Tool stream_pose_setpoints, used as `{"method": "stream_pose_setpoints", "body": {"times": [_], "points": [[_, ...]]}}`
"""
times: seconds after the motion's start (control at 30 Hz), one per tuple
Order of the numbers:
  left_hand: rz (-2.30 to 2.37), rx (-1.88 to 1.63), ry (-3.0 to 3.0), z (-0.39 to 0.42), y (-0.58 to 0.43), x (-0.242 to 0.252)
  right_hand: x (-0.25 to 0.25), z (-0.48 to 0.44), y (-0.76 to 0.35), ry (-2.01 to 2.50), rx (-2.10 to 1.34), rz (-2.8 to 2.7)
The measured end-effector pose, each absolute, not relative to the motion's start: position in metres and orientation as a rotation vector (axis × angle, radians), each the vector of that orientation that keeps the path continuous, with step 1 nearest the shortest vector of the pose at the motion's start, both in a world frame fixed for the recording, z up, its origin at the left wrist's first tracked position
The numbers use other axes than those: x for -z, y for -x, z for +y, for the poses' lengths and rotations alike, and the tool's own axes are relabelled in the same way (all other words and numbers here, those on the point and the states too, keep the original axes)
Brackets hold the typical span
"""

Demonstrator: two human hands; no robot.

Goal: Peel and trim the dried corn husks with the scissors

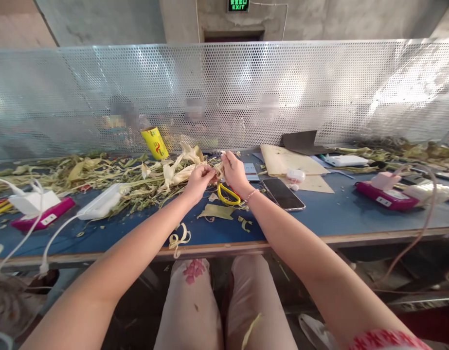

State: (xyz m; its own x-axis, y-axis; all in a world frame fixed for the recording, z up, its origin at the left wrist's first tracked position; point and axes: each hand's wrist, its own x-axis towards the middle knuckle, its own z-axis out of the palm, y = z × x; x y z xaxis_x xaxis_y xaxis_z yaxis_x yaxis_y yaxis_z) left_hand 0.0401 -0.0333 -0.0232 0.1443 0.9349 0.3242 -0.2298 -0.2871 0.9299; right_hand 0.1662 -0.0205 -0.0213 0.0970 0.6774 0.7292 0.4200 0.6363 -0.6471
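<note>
Left fingers and right fingers pinch closed on dried plant strands between them.

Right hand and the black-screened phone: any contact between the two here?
Apart. The head view shows a light-blue card and a bit of blue tabletop between the right hand and the phone.

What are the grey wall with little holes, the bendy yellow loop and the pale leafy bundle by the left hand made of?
Grey perforated panel: probably metal, dull-shiny, because light glints off it.

Smooth yellow loop: likely plastic, judging by its bright, even colour.

Pale leafy bundle by the left hand: seems dried plant, matte and papery, with crinkled, curling edges.
</note>
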Motion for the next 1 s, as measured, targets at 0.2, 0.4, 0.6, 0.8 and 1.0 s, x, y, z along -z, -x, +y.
{"method": "stream_pose_setpoints", "body": {"times": [0.2,0.4,0.6,0.8,1.0], "points": [[0.738,-1.364,-1.38,-0.035,-0.041,0.023,0.018,-0.024,-0.169,0.949,-0.187,-1.503],[0.708,-1.339,-1.396,-0.035,-0.041,0.022,0.015,-0.023,-0.173,0.95,-0.226,-1.396],[0.697,-1.311,-1.38,-0.035,-0.042,0.023,0.014,-0.022,-0.176,0.926,-0.31,-1.339],[0.722,-1.252,-1.436,-0.035,-0.04,0.023,0.016,-0.014,-0.181,0.93,-0.273,-1.27],[0.756,-1.282,-1.471,-0.035,-0.036,0.021,0.014,-0.013,-0.186,0.957,-0.234,-1.282]]}}
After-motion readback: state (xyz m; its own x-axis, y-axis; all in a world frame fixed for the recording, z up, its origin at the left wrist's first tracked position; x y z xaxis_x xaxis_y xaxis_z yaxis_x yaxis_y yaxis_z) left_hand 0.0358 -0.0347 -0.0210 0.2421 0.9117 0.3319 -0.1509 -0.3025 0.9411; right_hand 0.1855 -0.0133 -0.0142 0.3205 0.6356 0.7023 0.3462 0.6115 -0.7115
